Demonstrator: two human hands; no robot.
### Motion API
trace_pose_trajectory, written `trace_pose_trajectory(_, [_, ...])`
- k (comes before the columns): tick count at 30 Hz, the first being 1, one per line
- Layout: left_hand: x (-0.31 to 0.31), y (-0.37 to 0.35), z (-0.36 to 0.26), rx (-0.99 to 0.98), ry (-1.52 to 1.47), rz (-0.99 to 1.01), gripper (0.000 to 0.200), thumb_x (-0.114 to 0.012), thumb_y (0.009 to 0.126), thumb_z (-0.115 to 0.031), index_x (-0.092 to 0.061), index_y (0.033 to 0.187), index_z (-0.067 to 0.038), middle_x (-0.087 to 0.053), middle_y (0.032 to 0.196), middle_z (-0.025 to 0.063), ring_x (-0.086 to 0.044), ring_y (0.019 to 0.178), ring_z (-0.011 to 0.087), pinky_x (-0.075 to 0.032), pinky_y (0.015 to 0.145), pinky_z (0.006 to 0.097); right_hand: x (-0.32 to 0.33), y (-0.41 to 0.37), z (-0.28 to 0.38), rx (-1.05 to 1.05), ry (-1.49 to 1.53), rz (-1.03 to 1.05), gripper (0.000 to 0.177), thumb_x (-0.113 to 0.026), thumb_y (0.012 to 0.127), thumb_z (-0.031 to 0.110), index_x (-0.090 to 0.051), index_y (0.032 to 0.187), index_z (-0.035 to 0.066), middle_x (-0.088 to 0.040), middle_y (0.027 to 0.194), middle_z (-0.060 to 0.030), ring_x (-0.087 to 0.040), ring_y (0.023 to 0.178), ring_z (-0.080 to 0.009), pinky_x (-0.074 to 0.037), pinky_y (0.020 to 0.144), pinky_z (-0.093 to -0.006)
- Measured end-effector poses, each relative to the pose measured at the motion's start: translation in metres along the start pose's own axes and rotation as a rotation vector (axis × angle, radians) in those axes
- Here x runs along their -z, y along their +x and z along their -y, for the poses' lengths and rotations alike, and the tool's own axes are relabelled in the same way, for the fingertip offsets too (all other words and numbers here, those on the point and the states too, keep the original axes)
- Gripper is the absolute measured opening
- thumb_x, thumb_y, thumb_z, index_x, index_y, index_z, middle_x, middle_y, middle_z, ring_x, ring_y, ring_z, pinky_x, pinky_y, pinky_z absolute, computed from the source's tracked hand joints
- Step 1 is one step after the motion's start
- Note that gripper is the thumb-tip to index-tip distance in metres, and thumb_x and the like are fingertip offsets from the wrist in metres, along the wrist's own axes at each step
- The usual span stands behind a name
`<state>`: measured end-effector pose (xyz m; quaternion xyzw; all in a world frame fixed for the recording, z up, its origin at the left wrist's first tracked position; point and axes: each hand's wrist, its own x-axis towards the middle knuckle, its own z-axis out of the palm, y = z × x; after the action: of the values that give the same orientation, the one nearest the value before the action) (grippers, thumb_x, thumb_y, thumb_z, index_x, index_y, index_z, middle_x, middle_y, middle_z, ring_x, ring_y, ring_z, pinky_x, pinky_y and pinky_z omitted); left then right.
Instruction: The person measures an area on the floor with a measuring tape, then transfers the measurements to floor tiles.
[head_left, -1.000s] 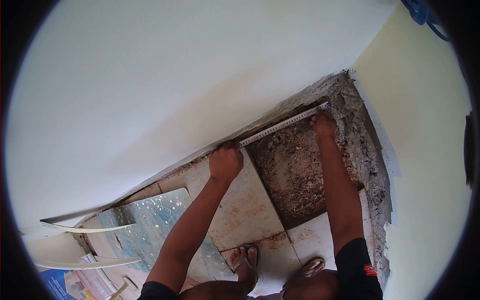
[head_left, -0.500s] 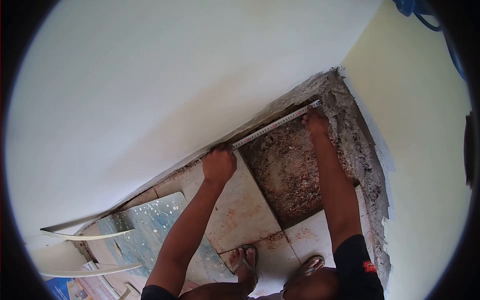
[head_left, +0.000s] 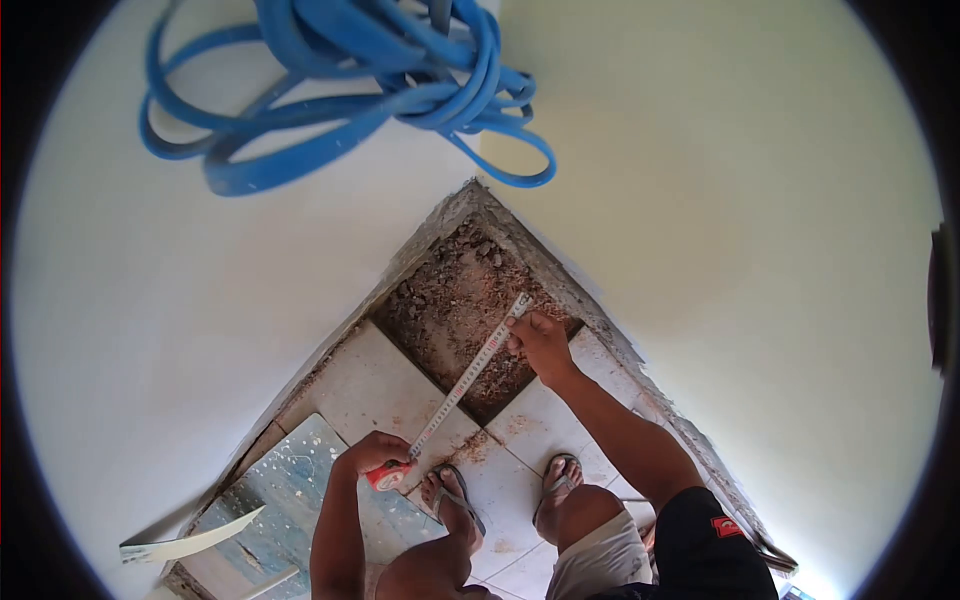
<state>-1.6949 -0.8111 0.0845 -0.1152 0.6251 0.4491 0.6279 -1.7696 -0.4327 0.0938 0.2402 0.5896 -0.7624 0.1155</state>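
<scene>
A red tape measure (head_left: 389,476) is gripped in my left hand (head_left: 374,453), low over the tiles and a speckled blue-grey board. Its white blade (head_left: 462,384) runs up and to the right. Near the blade's end, my right hand (head_left: 541,344) pinches it between thumb and fingers, with the tip sticking out past them. The blade crosses over the untiled corner patch (head_left: 450,283), where broken rubble and reddish crumbs lie between the rough wall bases.
Pale floor tiles (head_left: 358,372) border the patch. The speckled board (head_left: 290,470) lies at left beside a curved strip (head_left: 195,540). Coiled blue hose (head_left: 350,100) hangs close overhead at the top. My sandalled feet (head_left: 455,495) stand on the tiles, between white and yellowish walls.
Both hands have moved away from the left wall's base, carrying the extended tape with them. The tape's red case now shows. My view has turned towards the corner, bringing the blue hose into sight.
</scene>
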Motion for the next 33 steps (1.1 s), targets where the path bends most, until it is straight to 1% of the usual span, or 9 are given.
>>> trace_pose_trajectory(4, [-0.08, -0.089, -0.015, 0.035, -0.196, 0.32, 0.024, -0.075, 0.079, -0.021, -0.074, 0.099, -0.006, -0.072, 0.09, 0.0022, -0.065, 0.077, 0.0122, -0.052, 0.072, 0.0268, 0.036, -0.135, 0.08, 0.002, -0.088, -0.099, 0.027, -0.067, 0.096, 0.021, -0.061, 0.076, 0.003, -0.062, 0.067, -0.0045, -0.057, 0.06, -0.0117, -0.048, 0.059, -0.0277])
trace_pose_trajectory(8, [-0.138, -0.21, -0.058, 0.196, -0.081, 0.208, 0.021, -0.072, 0.086, -0.022, -0.072, 0.102, -0.008, -0.071, 0.092, 0.0023, -0.064, 0.08, 0.0103, -0.051, 0.072, 0.0256, 0.048, -0.271, 0.154, -0.045, -0.056, -0.243, 0.027, -0.066, 0.096, 0.019, -0.061, 0.076, 0.002, -0.062, 0.067, -0.0052, -0.058, 0.06, -0.0116, -0.048, 0.06, -0.0276])
trace_pose_trajectory(14, [-0.249, -0.363, -0.076, -0.067, 0.199, 0.114, 0.021, -0.07, 0.092, -0.027, -0.071, 0.1, -0.007, -0.07, 0.087, 0.0001, -0.06, 0.075, 0.0065, -0.048, 0.066, 0.0259, 0.044, -0.478, 0.244, -0.116, 0.001, -0.359, 0.024, -0.067, 0.096, 0.019, -0.063, 0.078, 0.004, -0.063, 0.067, -0.0059, -0.06, 0.058, -0.0129, -0.049, 0.058, -0.0277])
trace_pose_trajectory(18, [-0.341, -0.426, -0.103, -0.02, 0.288, 0.231, 0.021, -0.069, 0.092, -0.024, -0.069, 0.1, -0.005, -0.068, 0.084, 0.0002, -0.061, 0.077, 0.0076, -0.049, 0.07, 0.0257, 0.028, -0.592, 0.273, -0.138, -0.05, -0.39, 0.025, -0.069, 0.095, 0.02, -0.066, 0.079, 0.001, -0.066, 0.069, -0.0056, -0.061, 0.061, -0.01, -0.05, 0.056, -0.0261])
trace_pose_trajectory(21, [-0.398, -0.432, -0.09, -0.117, 0.316, 0.247, 0.019, -0.067, 0.093, -0.02, -0.068, 0.102, -0.003, -0.067, 0.087, 0.0026, -0.063, 0.08, 0.0106, -0.051, 0.075, 0.0264, 0.013, -0.669, 0.248, -0.081, -0.163, -0.499, 0.032, -0.069, 0.093, 0.025, -0.063, 0.076, -0.001, -0.063, 0.064, -0.006, -0.058, 0.058, -0.0101, -0.045, 0.053, -0.0306])
trace_pose_trajectory(23, [-0.441, -0.449, -0.098, -0.134, 0.144, 0.221, 0.016, -0.066, 0.094, -0.016, -0.068, 0.102, -0.002, -0.07, 0.091, 0.0058, -0.065, 0.08, 0.012, -0.052, 0.076, 0.0266, 0.005, -0.72, 0.224, 0.187, -0.554, -0.674, 0.036, -0.067, 0.09, 0.036, -0.063, 0.079, 0.003, -0.062, 0.066, -0.0174, -0.062, 0.061, -0.0355, -0.047, 0.06, -0.0471])
trace_pose_trajectory(24, [-0.457, -0.448, -0.095, -0.127, 0.231, 0.282, 0.016, -0.066, 0.094, -0.016, -0.068, 0.102, -0.002, -0.07, 0.091, 0.0058, -0.065, 0.08, 0.012, -0.052, 0.076, 0.0266, -0.001, -0.743, 0.209, 0.1, -0.574, -0.74, 0.037, -0.067, 0.089, 0.039, -0.063, 0.08, 0.003, -0.063, 0.069, -0.0185, -0.061, 0.066, -0.042, -0.047, 0.065, -0.0514])
trace_pose_trajectory(30, [-0.575, -0.445, -0.075, -0.021, 0.708, 0.527, 0.016, -0.063, 0.094, -0.014, -0.068, 0.105, -0.003, -0.069, 0.09, 0.004, -0.063, 0.078, 0.012, -0.05, 0.075, 0.0258, 0.002, -0.897, 0.147, 0.058, -0.324, -1.066, 0.03, -0.067, 0.09, 0.032, -0.066, 0.081, 0.004, -0.066, 0.07, -0.0154, -0.065, 0.066, -0.0372, -0.05, 0.063, -0.0471])
trace_pose_trajectory(33, [-0.653, -0.446, -0.037, -0.009, 0.899, 0.599, 0.016, -0.064, 0.095, -0.016, -0.068, 0.104, -0.003, -0.068, 0.09, 0.0032, -0.06, 0.076, 0.0102, -0.049, 0.071, 0.0256, 0.009, -0.986, 0.113, 0.006, -0.033, -1.169, 0.037, -0.066, 0.093, 0.035, -0.066, 0.081, 0.0, -0.07, 0.073, -0.0109, -0.069, 0.066, -0.0257, -0.053, 0.063, -0.0387])
